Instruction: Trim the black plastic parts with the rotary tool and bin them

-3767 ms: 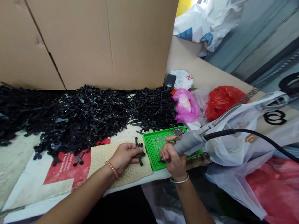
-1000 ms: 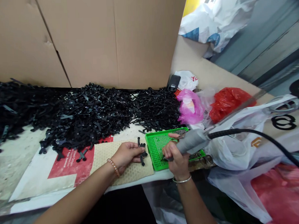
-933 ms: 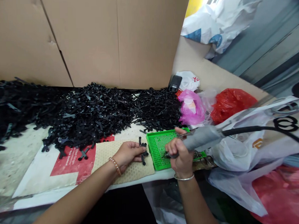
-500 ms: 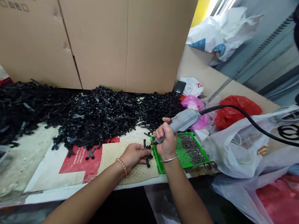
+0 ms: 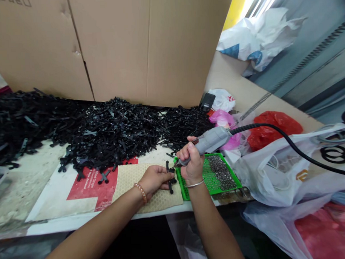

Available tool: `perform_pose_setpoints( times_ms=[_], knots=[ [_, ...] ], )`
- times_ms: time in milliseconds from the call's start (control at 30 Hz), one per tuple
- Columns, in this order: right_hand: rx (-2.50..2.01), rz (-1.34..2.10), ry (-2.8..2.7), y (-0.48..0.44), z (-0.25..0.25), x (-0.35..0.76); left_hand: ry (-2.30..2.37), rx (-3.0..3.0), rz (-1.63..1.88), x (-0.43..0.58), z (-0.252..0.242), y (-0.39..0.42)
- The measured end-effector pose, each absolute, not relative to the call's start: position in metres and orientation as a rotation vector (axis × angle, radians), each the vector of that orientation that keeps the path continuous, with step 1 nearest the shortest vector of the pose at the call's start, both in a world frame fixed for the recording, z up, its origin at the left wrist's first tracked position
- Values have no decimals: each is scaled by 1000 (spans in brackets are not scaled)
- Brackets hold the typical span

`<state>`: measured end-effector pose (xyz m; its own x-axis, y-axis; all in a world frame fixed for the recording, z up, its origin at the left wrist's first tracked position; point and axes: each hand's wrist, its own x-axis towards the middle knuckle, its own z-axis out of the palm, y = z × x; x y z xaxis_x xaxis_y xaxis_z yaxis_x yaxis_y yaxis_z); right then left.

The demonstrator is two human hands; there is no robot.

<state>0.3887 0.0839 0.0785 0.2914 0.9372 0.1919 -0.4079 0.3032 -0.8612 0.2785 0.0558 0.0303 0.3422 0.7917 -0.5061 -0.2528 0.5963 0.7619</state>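
Observation:
My left hand (image 5: 155, 179) is closed on a small black plastic part (image 5: 170, 187) with rounded ends, held over a beige honeycomb-patterned mat (image 5: 128, 174). A grey electric screwdriver (image 5: 209, 140) with a black cord is wrapped in the fingers of my right hand (image 5: 193, 161). Its tip points down and left, close by the black part; I cannot tell whether they touch. Right beside the mat lies a green perforated tray (image 5: 207, 190) with many small metal screws (image 5: 223, 173) gathered on its right side.
Behind the mat spreads a large heap of black parts (image 5: 118, 127), against a tall cardboard box (image 5: 115, 48). To the right are a red plastic bag (image 5: 274, 129), a white plastic bag (image 5: 292, 159) and a black phone-like object (image 5: 207, 102). A clear container (image 5: 0, 177) stands far left.
The view has shifted very slightly. Both hands keep their grips, and the screwdriver and black part stay almost in place.

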Motion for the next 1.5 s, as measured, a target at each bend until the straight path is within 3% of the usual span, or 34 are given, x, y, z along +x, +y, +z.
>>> perform_pose_setpoints(
  times_ms=[1500],
  knots=[
    [-716,1045,-915,82,69,384,1051,645,734,281,28,56]
  ],
)
